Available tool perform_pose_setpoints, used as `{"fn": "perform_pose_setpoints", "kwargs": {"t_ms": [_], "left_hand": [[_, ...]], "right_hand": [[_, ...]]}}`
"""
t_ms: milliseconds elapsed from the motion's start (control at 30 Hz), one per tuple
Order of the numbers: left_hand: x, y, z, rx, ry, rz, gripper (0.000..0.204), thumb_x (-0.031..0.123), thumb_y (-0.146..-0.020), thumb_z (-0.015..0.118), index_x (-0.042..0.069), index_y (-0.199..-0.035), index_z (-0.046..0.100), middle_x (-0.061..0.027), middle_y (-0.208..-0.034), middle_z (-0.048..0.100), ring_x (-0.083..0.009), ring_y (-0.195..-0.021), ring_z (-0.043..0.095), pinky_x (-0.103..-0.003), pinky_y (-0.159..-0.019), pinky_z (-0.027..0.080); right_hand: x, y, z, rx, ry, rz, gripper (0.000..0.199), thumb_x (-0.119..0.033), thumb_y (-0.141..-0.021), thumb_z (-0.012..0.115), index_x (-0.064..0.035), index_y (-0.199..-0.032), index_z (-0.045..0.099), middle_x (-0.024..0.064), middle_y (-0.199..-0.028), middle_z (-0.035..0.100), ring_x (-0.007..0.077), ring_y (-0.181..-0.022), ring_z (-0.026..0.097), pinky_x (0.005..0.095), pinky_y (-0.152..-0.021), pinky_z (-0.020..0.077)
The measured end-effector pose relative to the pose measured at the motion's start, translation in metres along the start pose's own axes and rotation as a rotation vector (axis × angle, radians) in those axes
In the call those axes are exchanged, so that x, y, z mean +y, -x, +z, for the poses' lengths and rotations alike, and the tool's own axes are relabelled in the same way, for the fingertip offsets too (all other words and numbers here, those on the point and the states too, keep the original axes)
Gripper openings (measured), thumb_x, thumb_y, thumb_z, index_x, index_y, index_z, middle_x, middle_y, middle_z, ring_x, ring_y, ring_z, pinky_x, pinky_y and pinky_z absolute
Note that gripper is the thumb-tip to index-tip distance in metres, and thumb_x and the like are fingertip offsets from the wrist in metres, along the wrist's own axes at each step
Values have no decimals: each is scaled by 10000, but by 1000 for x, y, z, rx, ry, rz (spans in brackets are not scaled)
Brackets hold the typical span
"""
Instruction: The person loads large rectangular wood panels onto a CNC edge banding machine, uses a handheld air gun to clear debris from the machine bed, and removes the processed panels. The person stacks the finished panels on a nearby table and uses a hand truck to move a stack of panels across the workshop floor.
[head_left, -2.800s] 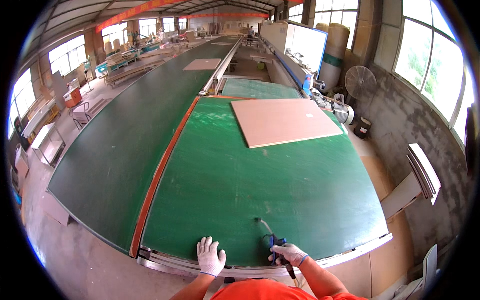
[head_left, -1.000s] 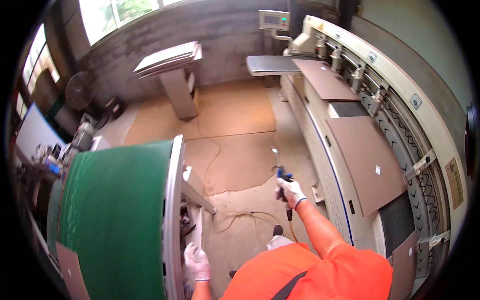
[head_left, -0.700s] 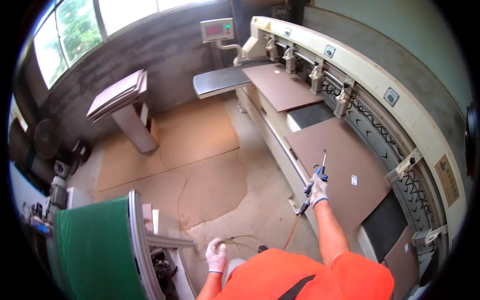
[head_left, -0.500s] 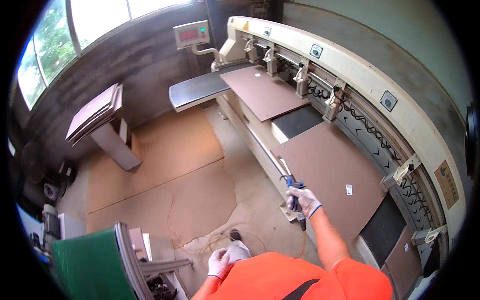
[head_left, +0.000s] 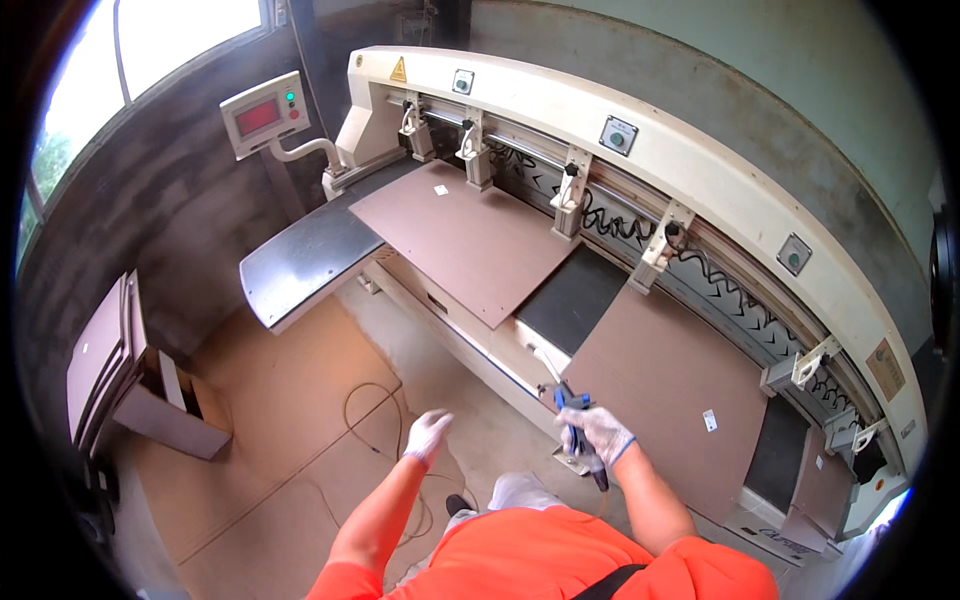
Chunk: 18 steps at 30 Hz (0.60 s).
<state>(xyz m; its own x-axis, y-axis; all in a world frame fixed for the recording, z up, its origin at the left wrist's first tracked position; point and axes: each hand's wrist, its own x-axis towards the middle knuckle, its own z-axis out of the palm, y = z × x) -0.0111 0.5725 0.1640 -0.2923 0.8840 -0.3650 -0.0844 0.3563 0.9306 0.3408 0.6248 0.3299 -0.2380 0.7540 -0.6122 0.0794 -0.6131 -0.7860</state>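
My right hand point(head_left: 598, 437), in a thin white glove, is wrapped round a blue and black air blow gun point(head_left: 574, 402). Its slim metal nozzle points up and left, over the front edge of the long cream machine point(head_left: 690, 165). Close by lies a large brown panel point(head_left: 655, 385) with a small white label, flat on the machine's bed. Out over the floor to the left is my gloved left hand point(head_left: 428, 436), holding nothing, its fingers loosely apart. A second brown panel point(head_left: 470, 240) rests farther along the bed.
A thin hose point(head_left: 347, 405) loops across brown sheets point(head_left: 270, 400) on the floor. Stacked panels point(head_left: 100, 360) lean on a box-like stand at the left. A control box point(head_left: 262, 115) with a red screen stands beyond the dark side table point(head_left: 310, 255). Clamps point(head_left: 568, 195) line the machine.
My left hand has moved forward and away from my body. My view has swung to the right, and the green-topped equipment has left it. The blow gun stays in my right hand.
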Motion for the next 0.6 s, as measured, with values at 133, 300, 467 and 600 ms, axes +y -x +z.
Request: {"fn": "perform_pose_setpoints", "kwargs": {"t_ms": [133,300,467,600], "left_hand": [[39,-161,83,-51,252,-238,496,345,-954,758,-9,-1270,614,-106,-1058,666,-187,-803,636,-336,-651,494],[47,-275,153,-117,707,-405,511,382,-990,694,5,-1317,585,-149,-1190,672,-264,-923,689,-382,-686,569],[48,-286,133,-23,699,-373,280,207,-1014,657,-34,-1157,636,-134,-1068,658,-249,-884,684,-431,-741,646],[23,-235,-28,-76,515,-330,185,214,-975,689,65,-872,650,-26,-813,591,-168,-732,603,-427,-821,623]], "right_hand": [[-34,-37,15,180,-103,-18,264,-282,-949,733,-23,-978,691,70,-712,660,186,-557,640,345,-537,546],[-99,-103,40,215,-20,-21,263,-278,-966,709,-16,-966,696,77,-694,665,201,-556,650,340,-511,532],[-172,-210,68,160,55,-30,290,-327,-988,687,-38,-1017,674,95,-734,707,225,-589,691,330,-476,500],[-198,-270,85,67,-79,-32,274,-315,-993,688,-44,-1026,661,88,-804,726,204,-621,701,308,-507,522]]}}
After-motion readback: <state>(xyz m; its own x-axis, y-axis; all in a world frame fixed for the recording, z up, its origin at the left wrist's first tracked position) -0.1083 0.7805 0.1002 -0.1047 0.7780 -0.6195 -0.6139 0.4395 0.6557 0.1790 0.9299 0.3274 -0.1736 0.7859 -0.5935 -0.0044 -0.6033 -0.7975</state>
